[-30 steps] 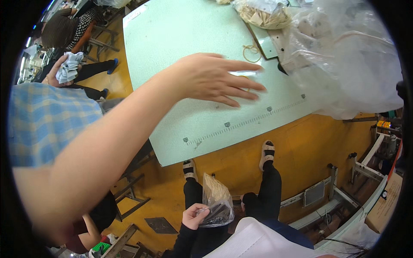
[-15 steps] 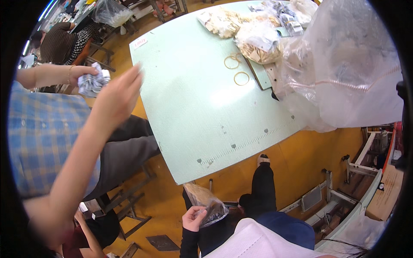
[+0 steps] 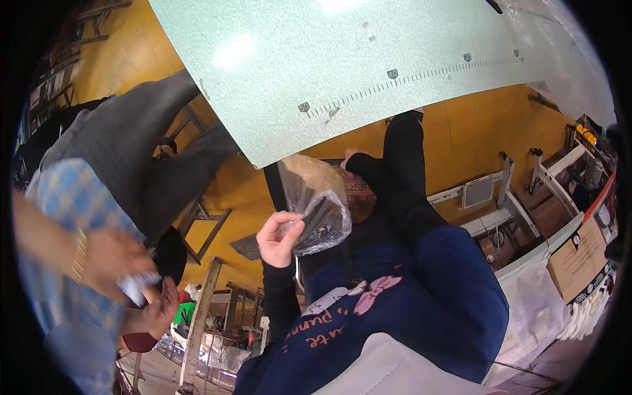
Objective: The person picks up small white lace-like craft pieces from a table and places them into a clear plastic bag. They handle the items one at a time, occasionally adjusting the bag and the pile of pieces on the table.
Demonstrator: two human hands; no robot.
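My left hand [image 3: 280, 238] is closed in a pinch on the gathered edge of a clear plastic bag [image 3: 326, 220]. The bag hangs over my lap, just below the near left corner of the table [image 3: 289, 125]. Tan contents [image 3: 313, 172] show inside its far part, but their kind cannot be made out. My right hand is nowhere in this view.
At left, a co-worker in a checked shirt has both hands [image 3: 122, 266] around a small whitish bundle [image 3: 138, 283], blurred by motion. A cardboard box [image 3: 578, 259] and metal frames [image 3: 487, 194] are at right. A large clear plastic sheet [image 3: 559, 59] drapes over the far right.
My view has tipped down, so the table sits higher and its far items are out of sight. The co-worker's hands have come together lower down. My left hand still pinches the bag.
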